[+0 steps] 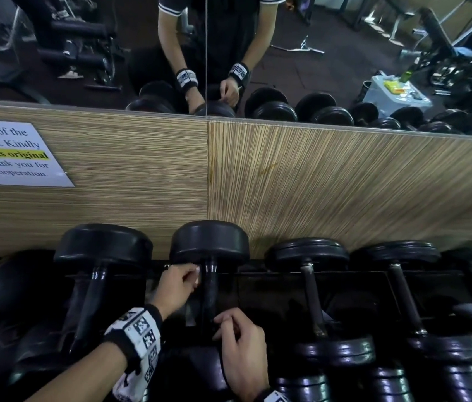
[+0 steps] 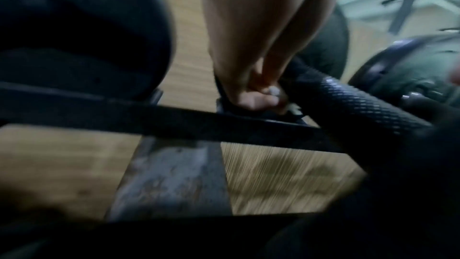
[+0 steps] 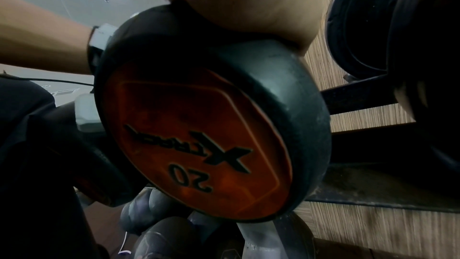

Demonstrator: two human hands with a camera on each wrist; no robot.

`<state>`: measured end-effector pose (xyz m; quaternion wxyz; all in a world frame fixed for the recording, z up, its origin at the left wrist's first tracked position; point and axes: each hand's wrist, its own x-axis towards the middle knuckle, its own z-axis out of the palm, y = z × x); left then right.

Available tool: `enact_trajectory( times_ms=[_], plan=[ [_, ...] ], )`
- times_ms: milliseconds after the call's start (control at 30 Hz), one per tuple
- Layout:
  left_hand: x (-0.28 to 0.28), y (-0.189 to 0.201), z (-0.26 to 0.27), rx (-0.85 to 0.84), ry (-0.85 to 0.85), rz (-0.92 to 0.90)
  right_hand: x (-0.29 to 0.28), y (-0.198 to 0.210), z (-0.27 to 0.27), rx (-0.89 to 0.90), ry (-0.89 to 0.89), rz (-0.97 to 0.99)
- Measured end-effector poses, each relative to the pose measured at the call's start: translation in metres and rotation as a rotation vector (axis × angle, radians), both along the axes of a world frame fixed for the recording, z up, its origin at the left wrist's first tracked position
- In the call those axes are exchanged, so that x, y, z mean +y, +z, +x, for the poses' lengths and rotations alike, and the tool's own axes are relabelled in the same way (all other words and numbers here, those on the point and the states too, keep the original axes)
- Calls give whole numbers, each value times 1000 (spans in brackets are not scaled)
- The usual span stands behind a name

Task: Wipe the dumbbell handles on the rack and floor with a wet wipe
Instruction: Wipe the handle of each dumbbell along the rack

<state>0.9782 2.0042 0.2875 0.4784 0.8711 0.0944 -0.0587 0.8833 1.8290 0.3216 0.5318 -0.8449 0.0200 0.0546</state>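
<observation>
Low in the head view, your right hand [image 1: 243,352] curls its fingers at the near end of the dumbbell handle [image 1: 210,297]; whether it clamps the bar, you cannot tell. That handle runs bottom to top of the frame, its far head against the wood wall panel [image 1: 316,184]. Just above, your left hand [image 1: 178,285] pinches a small white wet wipe [image 1: 197,275] against the handle's left side, in the narrow gap beside the neighbouring left dumbbell [image 1: 95,285]. The rack [image 1: 287,274] rail crosses behind. To the right, slimmer dumbbells [image 1: 313,300] lie parallel, closely spaced. The mirror [image 1: 84,53] fills the top.
</observation>
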Motion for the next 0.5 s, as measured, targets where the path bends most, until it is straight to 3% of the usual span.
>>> enact_trajectory(
  times_ms=[100,200,400,500],
  plan=[
    [0,-8,6,169,-16,-245,-1,0,0,1,13,-5],
    [-6,-5,9,208,-32,-306,-2,-1,0,0,16,-8],
    [-6,9,0,47,40,87,-1,2,-1,1,1,-2],
    [-10,27,-9,-118,112,172,0,4,-1,9,8,-17]
  ],
)
